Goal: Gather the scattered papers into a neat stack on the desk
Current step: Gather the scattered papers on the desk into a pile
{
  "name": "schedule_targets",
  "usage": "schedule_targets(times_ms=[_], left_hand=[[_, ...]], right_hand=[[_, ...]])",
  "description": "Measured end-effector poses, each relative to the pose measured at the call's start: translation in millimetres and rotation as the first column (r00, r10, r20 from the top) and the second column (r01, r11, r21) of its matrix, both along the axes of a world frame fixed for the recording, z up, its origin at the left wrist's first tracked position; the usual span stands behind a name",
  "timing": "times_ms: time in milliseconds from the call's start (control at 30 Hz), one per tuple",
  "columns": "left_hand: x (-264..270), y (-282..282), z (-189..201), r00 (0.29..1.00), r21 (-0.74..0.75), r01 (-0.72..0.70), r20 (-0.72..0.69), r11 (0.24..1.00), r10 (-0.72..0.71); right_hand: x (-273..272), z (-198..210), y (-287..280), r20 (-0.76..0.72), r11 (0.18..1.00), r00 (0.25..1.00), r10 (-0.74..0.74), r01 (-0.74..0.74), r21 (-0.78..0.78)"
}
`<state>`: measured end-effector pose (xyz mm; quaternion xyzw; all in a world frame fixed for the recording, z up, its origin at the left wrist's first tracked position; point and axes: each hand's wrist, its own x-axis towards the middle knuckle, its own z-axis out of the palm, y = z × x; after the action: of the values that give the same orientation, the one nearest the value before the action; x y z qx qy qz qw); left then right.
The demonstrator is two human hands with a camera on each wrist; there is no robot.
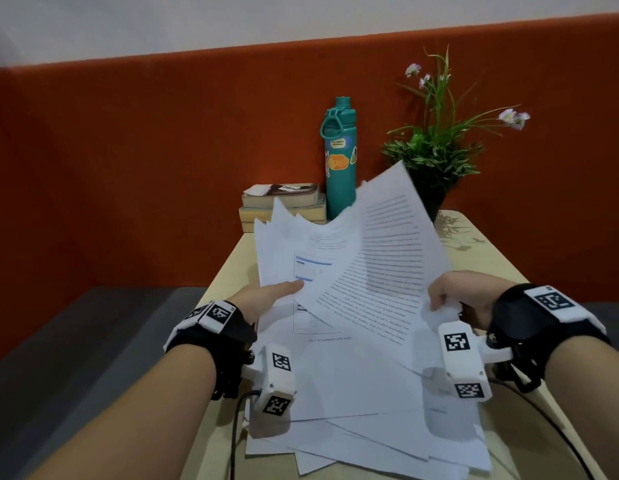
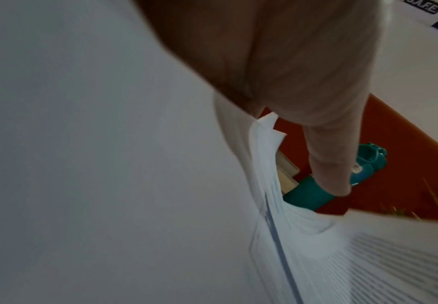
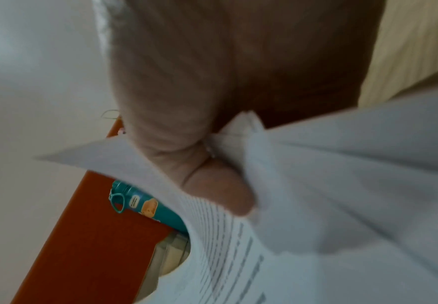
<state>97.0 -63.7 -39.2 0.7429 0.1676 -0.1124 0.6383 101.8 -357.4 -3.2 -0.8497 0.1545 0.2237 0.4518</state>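
A fan of white printed papers is lifted off the light wooden desk, tilted up and away from me. My left hand holds the fan's left edge, thumb lying on top of the sheets. My right hand pinches the lower right corner of the text-covered top sheet, thumb pressed on the paper. More loose sheets lie askew on the desk near me, under both wrists.
A teal water bottle stands at the back of the desk beside stacked books. A potted plant with pink flowers stands at the back right. An orange partition runs behind. Cables trail off the desk's near edge.
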Motion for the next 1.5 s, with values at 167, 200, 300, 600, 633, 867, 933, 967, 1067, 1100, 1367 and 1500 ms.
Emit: schedule_targets(times_ms=[167,200,300,600,633,867,933,967,1067,1100,1367,1500], left_hand=[[-4,-8,1,0.999,-0.042,-0.034,0.018,0.999,0.034],[-8,-9,5,1.000,-0.054,-0.015,0.016,0.998,0.016],[-11,-6,8,0.999,-0.094,0.004,0.036,0.996,-0.001],[-13,-10,8,0.994,-0.213,0.033,0.104,0.977,-0.011],[-12,-15,7,0.993,-0.198,0.051,0.113,0.979,-0.029],[-19,2,23,0.982,-0.250,0.082,0.185,0.965,-0.036],[-23,3,26,0.979,-0.282,0.122,0.191,0.952,-0.069],[-24,2,29,0.977,-0.291,0.140,0.196,0.947,-0.084],[-25,-3,39,0.982,-0.273,0.100,0.184,0.957,-0.050],[-24,-5,43,0.980,-0.240,0.063,0.197,0.969,-0.015],[-14,-21,85,0.847,-0.169,-0.150,0.486,0.974,0.215],[-12,-24,115,0.782,-0.213,-0.134,0.578,0.968,0.235]], right_hand=[[3,4,13,0.078,0.950,0.997,-0.022,-0.004,0.311],[1,6,14,0.119,0.955,0.993,-0.024,-0.013,0.296],[4,1,8,0.144,0.940,0.989,-0.044,-0.007,0.340],[7,-8,9,0.119,0.913,0.990,-0.078,0.023,0.408],[0,0,19,0.115,0.924,0.993,-0.017,-0.029,0.382],[19,-24,-1,0.024,0.821,0.986,-0.167,0.126,0.557],[23,-29,-1,0.021,0.787,0.978,-0.207,0.154,0.598],[22,-28,1,0.022,0.779,0.980,-0.196,0.142,0.610],[14,-20,6,0.040,0.762,0.983,-0.179,0.113,0.638],[12,-18,6,0.066,0.740,0.979,-0.194,0.102,0.665],[5,41,33,0.573,0.776,0.735,-0.362,-0.103,0.622],[4,70,31,0.682,0.749,0.599,-0.420,-0.195,0.633]])
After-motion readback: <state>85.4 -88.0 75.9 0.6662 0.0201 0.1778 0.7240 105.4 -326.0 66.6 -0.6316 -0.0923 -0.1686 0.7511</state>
